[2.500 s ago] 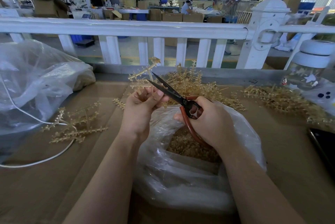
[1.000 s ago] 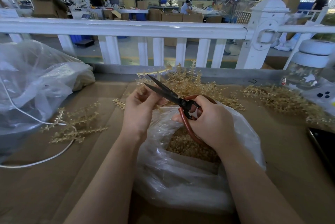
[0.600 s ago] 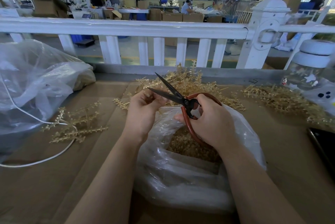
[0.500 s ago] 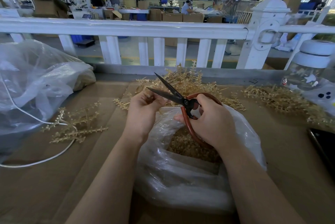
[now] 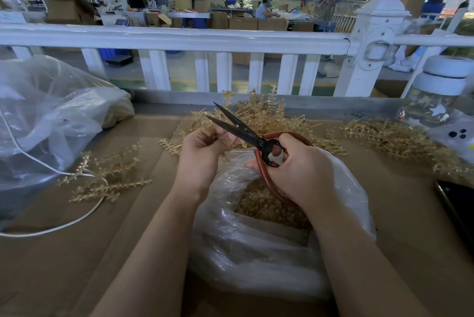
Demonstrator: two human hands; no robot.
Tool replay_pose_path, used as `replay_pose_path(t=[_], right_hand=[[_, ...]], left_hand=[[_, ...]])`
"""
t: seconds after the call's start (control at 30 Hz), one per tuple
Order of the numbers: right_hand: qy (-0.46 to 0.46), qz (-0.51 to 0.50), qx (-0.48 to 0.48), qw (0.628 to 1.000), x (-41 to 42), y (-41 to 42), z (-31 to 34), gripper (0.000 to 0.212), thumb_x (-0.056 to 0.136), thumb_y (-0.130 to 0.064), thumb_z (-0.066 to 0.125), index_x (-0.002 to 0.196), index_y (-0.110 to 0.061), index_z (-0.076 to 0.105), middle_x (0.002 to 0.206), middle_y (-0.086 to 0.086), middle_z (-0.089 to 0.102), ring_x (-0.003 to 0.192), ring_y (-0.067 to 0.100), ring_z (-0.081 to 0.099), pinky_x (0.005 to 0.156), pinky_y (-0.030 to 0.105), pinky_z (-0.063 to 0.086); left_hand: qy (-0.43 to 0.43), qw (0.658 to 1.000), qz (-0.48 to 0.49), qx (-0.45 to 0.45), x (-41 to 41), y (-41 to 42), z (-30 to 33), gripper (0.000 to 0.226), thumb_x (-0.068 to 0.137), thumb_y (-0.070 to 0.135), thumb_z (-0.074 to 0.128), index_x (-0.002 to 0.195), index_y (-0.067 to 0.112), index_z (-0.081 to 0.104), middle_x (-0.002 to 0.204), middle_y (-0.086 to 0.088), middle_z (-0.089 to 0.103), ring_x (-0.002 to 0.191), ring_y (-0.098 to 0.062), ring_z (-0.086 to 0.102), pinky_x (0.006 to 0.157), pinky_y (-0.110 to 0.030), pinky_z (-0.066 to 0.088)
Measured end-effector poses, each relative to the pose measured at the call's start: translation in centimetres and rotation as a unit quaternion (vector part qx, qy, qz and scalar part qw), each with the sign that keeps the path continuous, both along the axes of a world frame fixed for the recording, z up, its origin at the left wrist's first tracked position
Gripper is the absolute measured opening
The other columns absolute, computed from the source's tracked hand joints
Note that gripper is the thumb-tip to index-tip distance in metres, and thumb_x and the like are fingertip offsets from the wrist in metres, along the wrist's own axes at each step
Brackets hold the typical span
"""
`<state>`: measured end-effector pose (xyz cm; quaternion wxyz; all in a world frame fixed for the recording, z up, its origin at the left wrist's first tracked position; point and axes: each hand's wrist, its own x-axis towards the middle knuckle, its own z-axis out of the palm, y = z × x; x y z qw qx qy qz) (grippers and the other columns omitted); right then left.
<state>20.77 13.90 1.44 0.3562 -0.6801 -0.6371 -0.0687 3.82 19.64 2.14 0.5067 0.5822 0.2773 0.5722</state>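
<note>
Holding scissors point(image 5: 241, 129) in our right grip point(image 5: 300, 170), fingers curled through red loops, blades parted, ready to snip. Our left grip point(image 5: 202, 153) pinches gold sprig point(image 5: 198, 125) right at blades, above open bag point(image 5: 256, 252) on worktop point(image 5: 77, 252), so we judge cut bits drop in.

Black-bladed scissors point(image 5: 241, 128) with red-brown handles — golden-tan sprigs point(image 5: 259, 114), a clear plastic bag point(image 5: 269, 247), white railing point(image 5: 179, 38).

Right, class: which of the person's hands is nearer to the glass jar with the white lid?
Right. The right hand, gripping the scissors, is left of the jar and nearer the camera; the left hand, pinching a gold sprig, lies even farther left.
</note>
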Motion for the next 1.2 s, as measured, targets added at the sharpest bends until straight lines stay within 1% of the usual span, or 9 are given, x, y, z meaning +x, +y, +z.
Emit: replay_pose_path(t=[0.1, 0.23, 0.6, 0.7, 0.8, 0.9, 0.97, 1.13, 1.2], right_hand=[[-0.009, -0.005, 0.002, 1.0, 0.03, 0.05, -0.06, 0.076, 0.064, -0.094, 0.036, 0.088, -0.027, 0.062, 0.074, -0.015, 0.064, 0.067, 0.005, 0.06, 0.057, 0.023, 0.051], [-0.005, -0.005, -0.005, 1.0, 0.08, 0.1, -0.22, 0.081, 0.062, -0.096, 0.033, 0.088, -0.026, 0.063, 0.074, -0.014, 0.065, 0.067, 0.005, 0.061, 0.058, 0.026, 0.054], [0.022, -0.01, 0.0, 1.0, -0.03, -0.01, -0.17, 0.076, 0.062, -0.094, 0.035, 0.088, -0.029, 0.063, 0.078, -0.02, 0.062, 0.071, 0.003, 0.057, 0.056, 0.018, 0.044], [0.016, -0.003, 0.025, 1.0, -0.11, -0.17, -0.22, 0.076, 0.067, -0.093, 0.037, 0.092, -0.027, 0.065, 0.083, -0.018, 0.066, 0.075, 0.005, 0.063, 0.06, 0.024, 0.053], [0.014, -0.001, 0.042, 0.999, -0.12, -0.28, -0.29, 0.069, 0.071, -0.089, 0.044, 0.094, -0.027, 0.065, 0.085, -0.016, 0.069, 0.075, 0.006, 0.064, 0.061, 0.025, 0.055], [0.0, 0.001, 0.028, 1.0, -0.15, -0.25, -0.24, 0.075, 0.069, -0.092, 0.036, 0.094, -0.027, 0.064, 0.082, -0.016, 0.067, 0.072, 0.005, 0.061, 0.06, 0.026, 0.055], [-0.004, 0.006, 0.014, 1.0, -0.12, -0.2, -0.29, 0.077, 0.067, -0.094, 0.034, 0.094, -0.028, 0.064, 0.083, -0.017, 0.067, 0.072, 0.003, 0.059, 0.059, 0.025, 0.054], [0.001, 0.01, 0.013, 1.0, -0.14, -0.23, -0.29, 0.077, 0.067, -0.094, 0.035, 0.097, -0.029, 0.064, 0.083, -0.018, 0.065, 0.072, 0.003, 0.057, 0.056, 0.014, 0.042], [0.0, 0.012, 0.011, 1.0, -0.11, -0.21, -0.3, 0.076, 0.067, -0.093, 0.036, 0.098, -0.029, 0.064, 0.083, -0.017, 0.064, 0.074, 0.004, 0.056, 0.057, 0.014, 0.041]], left_hand=[[0.006, 1.0, -0.002, -0.009, 0.03, -0.15, 0.17, 0.007, 0.091, -0.002, 0.061, 0.086, 0.001, 0.066, 0.072, 0.009, 0.071, 0.067, 0.001, 0.063, 0.064, -0.011, 0.048], [0.036, 0.999, 0.02, -0.009, 0.24, -0.12, 0.08, 0.009, 0.093, 0.0, 0.06, 0.086, 0.003, 0.064, 0.07, 0.009, 0.068, 0.067, -0.002, 0.061, 0.064, -0.014, 0.047], [-0.019, 0.998, 0.051, -0.042, 0.39, -0.37, 0.37, 0.015, 0.095, 0.003, 0.058, 0.084, 0.013, 0.06, 0.072, -0.001, 0.066, 0.064, -0.009, 0.059, 0.061, -0.018, 0.048], [0.018, 0.995, 0.082, -0.045, 0.17, -0.19, 0.19, 0.013, 0.094, 0.007, 0.062, 0.082, 0.012, 0.061, 0.071, 0.001, 0.069, 0.062, -0.008, 0.057, 0.058, -0.017, 0.047], [0.058, 0.991, 0.11, -0.045, 0.07, -0.07, 0.12, 0.003, 0.091, 0.01, 0.067, 0.089, 0.01, 0.064, 0.081, -0.012, 0.071, 0.06, -0.007, 0.057, 0.055, -0.016, 0.046], [0.07, 0.991, 0.11, -0.037, 0.11, -0.2, 0.21, 0.012, 0.087, 0.004, 0.068, 0.095, 0.009, 0.062, 0.086, -0.018, 0.069, 0.057, -0.006, 0.055, 0.052, -0.015, 0.045], [0.059, 0.993, 0.1, -0.032, 0.14, -0.35, 0.34, 0.013, 0.087, 0.001, 0.066, 0.092, 0.013, 0.065, 0.078, -0.013, 0.067, 0.055, -0.005, 0.051, 0.05, -0.014, 0.042], [0.033, 0.998, 0.048, -0.02, -0.05, -0.67, 0.67, 0.04, 0.093, 0.0, 0.06, 0.077, 0.032, 0.078, 0.063, 0.012, 0.062, 0.057, -0.003, 0.049, 0.055, -0.013, 0.04], [0.029, 0.998, 0.041, -0.03, -0.07, -0.65, 0.67, 0.042, 0.092, 0.0, 0.06, 0.077, 0.033, 0.079, 0.063, 0.013, 0.063, 0.058, -0.004, 0.047, 0.055, -0.017, 0.04]])
